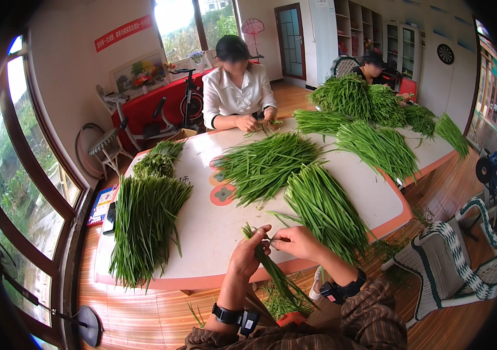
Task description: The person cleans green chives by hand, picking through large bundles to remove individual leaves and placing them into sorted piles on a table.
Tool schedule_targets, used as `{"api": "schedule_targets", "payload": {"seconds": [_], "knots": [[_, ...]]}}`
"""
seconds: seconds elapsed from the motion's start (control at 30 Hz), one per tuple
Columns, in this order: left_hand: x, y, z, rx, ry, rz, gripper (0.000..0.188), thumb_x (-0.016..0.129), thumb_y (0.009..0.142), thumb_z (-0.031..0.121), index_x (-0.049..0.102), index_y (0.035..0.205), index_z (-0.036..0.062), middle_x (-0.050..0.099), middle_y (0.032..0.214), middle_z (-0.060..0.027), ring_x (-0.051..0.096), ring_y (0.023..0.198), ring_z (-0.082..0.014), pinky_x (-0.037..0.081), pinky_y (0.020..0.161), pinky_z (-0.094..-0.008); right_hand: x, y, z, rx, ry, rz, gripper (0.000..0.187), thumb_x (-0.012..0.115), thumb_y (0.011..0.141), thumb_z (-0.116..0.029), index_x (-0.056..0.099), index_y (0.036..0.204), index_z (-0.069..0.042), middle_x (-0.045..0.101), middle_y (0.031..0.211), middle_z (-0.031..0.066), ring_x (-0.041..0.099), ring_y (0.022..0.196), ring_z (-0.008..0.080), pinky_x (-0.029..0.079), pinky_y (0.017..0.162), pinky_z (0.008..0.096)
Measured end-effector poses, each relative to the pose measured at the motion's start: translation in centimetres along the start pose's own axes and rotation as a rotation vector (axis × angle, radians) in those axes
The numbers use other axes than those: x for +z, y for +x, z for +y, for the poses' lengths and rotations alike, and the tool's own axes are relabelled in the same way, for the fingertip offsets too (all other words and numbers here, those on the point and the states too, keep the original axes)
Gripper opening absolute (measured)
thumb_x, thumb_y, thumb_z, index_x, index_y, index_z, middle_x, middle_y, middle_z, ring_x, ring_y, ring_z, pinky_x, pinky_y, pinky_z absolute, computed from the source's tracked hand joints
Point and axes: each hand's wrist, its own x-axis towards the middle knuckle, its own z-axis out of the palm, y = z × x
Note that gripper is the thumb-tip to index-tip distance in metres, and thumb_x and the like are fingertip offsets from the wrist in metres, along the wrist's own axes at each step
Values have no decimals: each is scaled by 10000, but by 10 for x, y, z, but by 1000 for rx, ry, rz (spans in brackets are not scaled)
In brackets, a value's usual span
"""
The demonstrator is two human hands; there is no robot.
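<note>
Room on my left, a block on my right

My left hand (246, 255) could slide over the bare white tabletop (216, 236) as far as the left green pile (146, 227). Straight ahead, the middle green pile (269, 163) is in the way. The right green pile (327, 210) sits close beside my right hand (298, 241).

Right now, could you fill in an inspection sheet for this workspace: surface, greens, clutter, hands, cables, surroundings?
Surface: white table with an orange edge, partly covered by piles of green stalks.
Job's things: small bunch of stalks held over the near edge.
Clutter: dark flat object by the left pile; loose greens below the near edge.
Hands: left hand grips the bunch; right hand has its fingertips beside it, hold unclear.
Cables: nothing seen.
Surroundings: co-worker in white opposite, another person farther right, woven chair at right.
</note>
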Motion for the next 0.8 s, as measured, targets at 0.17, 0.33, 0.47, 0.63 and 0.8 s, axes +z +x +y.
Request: {"api": "schedule_targets", "payload": {"seconds": [0.17, 0.33, 0.47, 0.63, 0.8], "knots": [[11, -11, 14, -79, 237, -106, 296, 468, 902, 206, 524, 1078, -25, 522, 724, -26, 485, 612, -124, 421, 576, -246, -25, 0, -11, 35, -141, -136, 181, 614, 794, -188, 625, 869, -24, 612, 675, 104, 555, 555, 187, 432, 538, 298], [17, -20, 18, -167, 395, -221, 242, 466, 895, 197, 572, 969, -7, 519, 646, -16, 463, 565, -102, 375, 522, -225, -34, 3, -30, -122, 94, -17, 203, 560, 821, -91, 592, 1001, -3, 609, 716, 89, 576, 629, 146, 456, 581, 261], [14, -21, 14, -194, 447, -232, 195, 482, 887, 198, 563, 880, 21, 510, 616, -18, 461, 538, -105, 371, 516, -223, -33, 4, -23, -220, -47, -149, 167, 573, 792, -97, 611, 927, -6, 610, 712, 87, 601, 643, 186, 463, 586, 289], [18, -23, 16, -196, 371, -235, 186, 498, 880, 194, 555, 864, 18, 513, 618, -30, 485, 543, -115, 386, 527, -229, -38, -6, -34, -135, -267, -134, 127, 582, 756, -136, 617, 809, -25, 610, 734, 111, 589, 709, 261, 460, 646, 346], [14, -25, 17, -214, 448, -186, 225, 502, 883, 204, 560, 915, -11, 478, 562, -9, 449, 480, -102, 368, 471, -227, -22, -9, -25, -294, -407, 19, 110, 542, 746, -117, 561, 708, -15, 588, 698, 146, 567, 704, 308, 453, 660, 384]]}}
